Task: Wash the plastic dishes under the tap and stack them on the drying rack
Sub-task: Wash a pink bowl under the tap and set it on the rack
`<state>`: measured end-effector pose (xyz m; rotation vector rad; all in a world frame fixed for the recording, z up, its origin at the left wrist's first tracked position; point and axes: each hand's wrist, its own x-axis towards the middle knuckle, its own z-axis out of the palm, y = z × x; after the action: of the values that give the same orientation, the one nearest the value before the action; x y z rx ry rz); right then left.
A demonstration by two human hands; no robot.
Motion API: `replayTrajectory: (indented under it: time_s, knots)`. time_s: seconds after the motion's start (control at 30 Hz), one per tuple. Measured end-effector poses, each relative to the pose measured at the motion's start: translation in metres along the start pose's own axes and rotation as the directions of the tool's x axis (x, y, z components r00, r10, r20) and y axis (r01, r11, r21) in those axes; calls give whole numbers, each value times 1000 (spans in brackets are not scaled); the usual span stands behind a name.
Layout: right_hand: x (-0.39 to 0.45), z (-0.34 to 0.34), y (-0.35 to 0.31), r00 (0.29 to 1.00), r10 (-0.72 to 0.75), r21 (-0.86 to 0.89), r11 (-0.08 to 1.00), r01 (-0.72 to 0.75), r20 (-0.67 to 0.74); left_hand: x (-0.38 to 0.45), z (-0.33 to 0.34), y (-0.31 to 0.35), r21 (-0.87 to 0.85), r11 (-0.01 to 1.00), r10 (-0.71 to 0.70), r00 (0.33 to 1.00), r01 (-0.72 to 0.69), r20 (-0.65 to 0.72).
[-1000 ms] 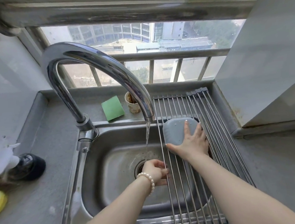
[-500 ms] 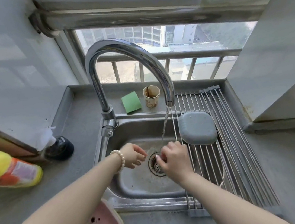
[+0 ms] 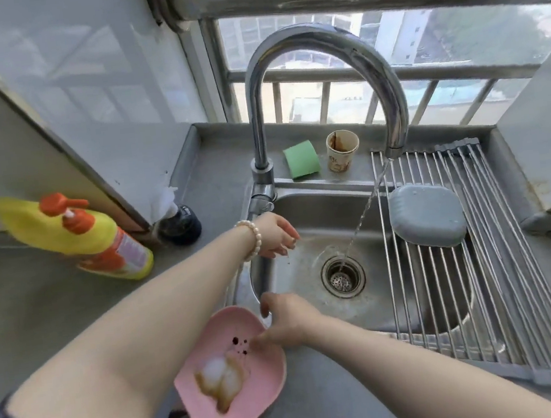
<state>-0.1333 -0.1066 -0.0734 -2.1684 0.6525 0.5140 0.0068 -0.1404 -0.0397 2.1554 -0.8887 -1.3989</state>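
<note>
Head view: pink dish (image 3: 254,397), brown-smeared.

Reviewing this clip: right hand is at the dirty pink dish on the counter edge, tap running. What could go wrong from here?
The pink dish overhangs the counter's front edge and the right hand only touches its rim, with no full grip visible; it could tip off. The brown residue in it may spill when lifted. The grey dish on the drying rack sits close to the running stream and could get splashed.
</note>
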Motion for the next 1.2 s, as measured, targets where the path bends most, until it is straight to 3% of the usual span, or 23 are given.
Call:
replayTrajectory:
  time_s: [0.13,0.33,0.6,0.7,0.8,0.87,0.93,1.07,1.2]
  knots:
    - [-2,-1,-14,996,-49,-12,999,48,-76,-6,-7,-9,-24,1000,-18,1000,18,10]
    - [-10,-7,-17,994,-98,-69,993,94,-54,-7,-16,-20,-40,999,-16,1000,17,9]
    - [-28,-67,9,993,62,144,988,-48,-96,0,-22,-10,-97,995,-7,999,3,-33]
    - [-31,-98,49,963,186,180,972,-151,-197,7,-16,0,-71,997,13,997,-19,-82]
    - [-32,-116,84,926,281,221,948,-227,-252,18,1,8,-43,999,-3,1000,3,-6]
    - [-30,-123,100,906,321,275,929,-246,-276,25,15,14,-129,992,-7,999,12,43]
    - [-26,-128,111,890,339,301,921,-248,-306,32,27,21,-207,978,14,1000,-12,7]
    - [-22,-133,124,825,362,335,915,-226,-433,48,36,30,-175,980,75,987,-100,-145]
    - [-19,-131,138,760,405,480,866,-141,-508,63,42,28,-234,970,44,993,-69,-110]
